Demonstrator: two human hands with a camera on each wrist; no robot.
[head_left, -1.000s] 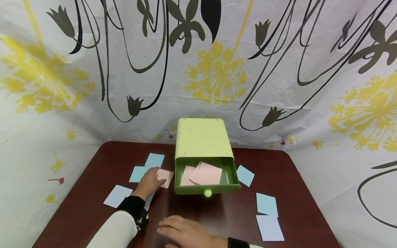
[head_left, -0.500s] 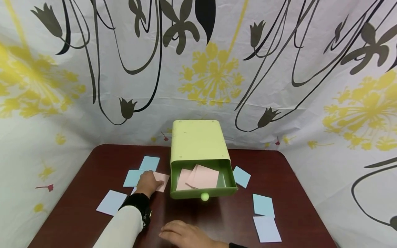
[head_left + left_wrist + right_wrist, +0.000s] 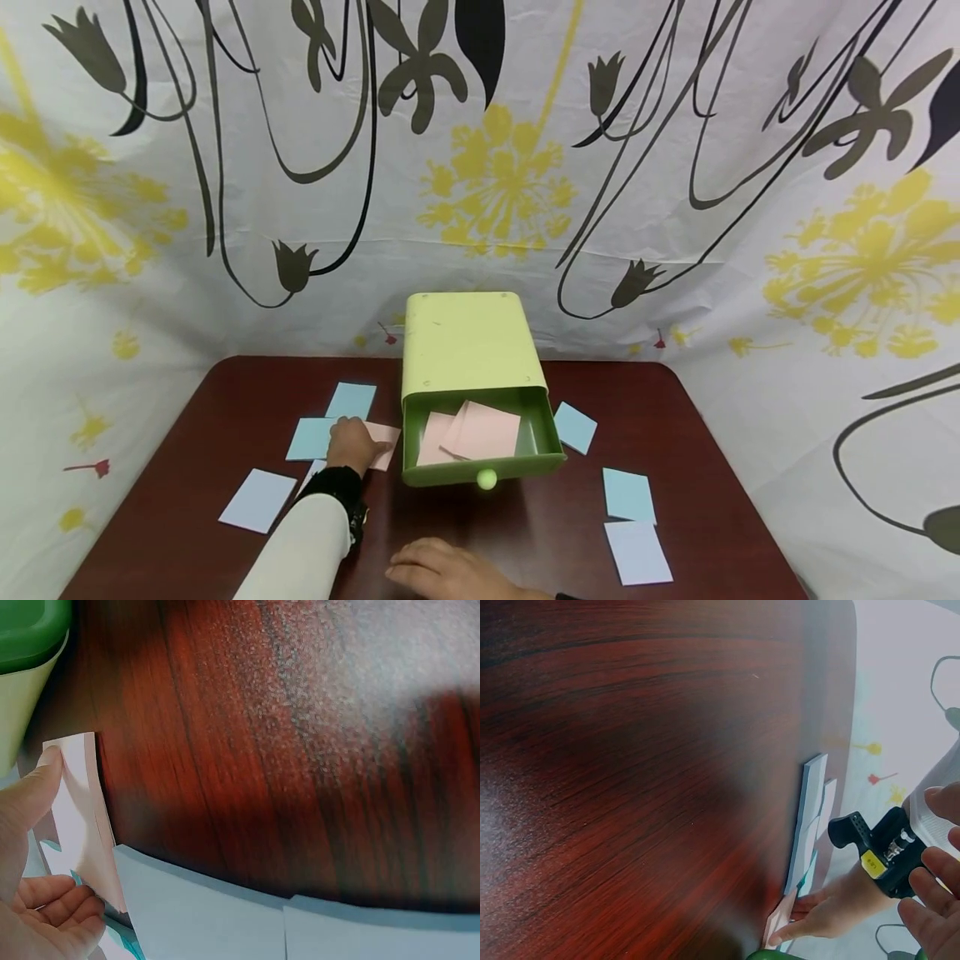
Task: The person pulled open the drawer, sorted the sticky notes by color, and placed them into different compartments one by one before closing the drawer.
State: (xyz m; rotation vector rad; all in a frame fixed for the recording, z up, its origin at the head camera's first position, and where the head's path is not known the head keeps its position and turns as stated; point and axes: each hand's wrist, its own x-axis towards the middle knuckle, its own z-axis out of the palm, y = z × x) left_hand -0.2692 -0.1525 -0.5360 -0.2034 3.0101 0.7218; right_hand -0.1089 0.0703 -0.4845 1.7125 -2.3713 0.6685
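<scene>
Where four cyan cards (image 3: 349, 400) lie, left hand (image 3: 349, 447) grips one pink (image 3: 82, 814), right hand (image 3: 450, 570) relaxed.

Left hand (image 3: 831, 909) touching pink paper (image 3: 778, 919), right hand (image 3: 939, 895) partly visible, wood-grained tabletop (image 3: 630, 765)
</scene>
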